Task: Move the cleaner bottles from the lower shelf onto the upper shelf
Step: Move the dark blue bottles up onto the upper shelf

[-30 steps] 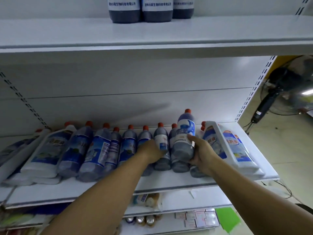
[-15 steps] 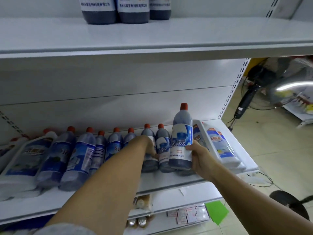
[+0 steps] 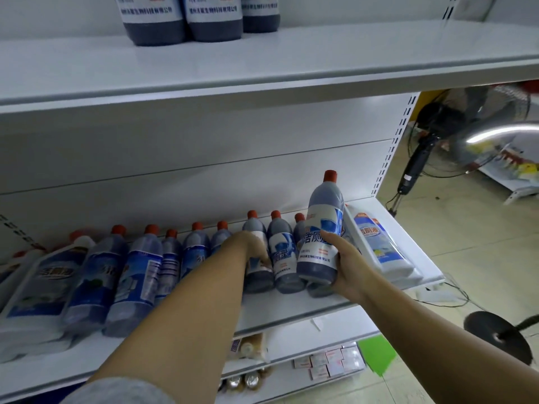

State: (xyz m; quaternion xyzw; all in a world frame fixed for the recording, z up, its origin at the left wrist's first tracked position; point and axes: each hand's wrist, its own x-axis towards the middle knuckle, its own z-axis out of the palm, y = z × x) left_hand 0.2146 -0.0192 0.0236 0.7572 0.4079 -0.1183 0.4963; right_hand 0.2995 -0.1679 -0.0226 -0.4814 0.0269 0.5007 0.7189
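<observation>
Risen since a second ago: right hand (image 3: 347,266) clasps cleaner bottle (image 3: 320,237) clear of the lower shelf (image 3: 291,310) | left hand (image 3: 256,252) wraps a standing bottle (image 3: 256,258) | upper shelf (image 3: 262,71) not yet reached, lift underway

The dark blue plastic cleaner bottles (image 3: 284,255) carry orange-red caps and blue-and-white labels. The metal shelves (image 3: 262,74) are plain white. A bright green patch (image 3: 376,355) marks the pale floor.

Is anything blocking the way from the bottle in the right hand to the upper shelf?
Only the upper shelf front lip overhead; the lifted bottle in the right hand must come out around it. Bare shelf lies right of three bottles.
</observation>
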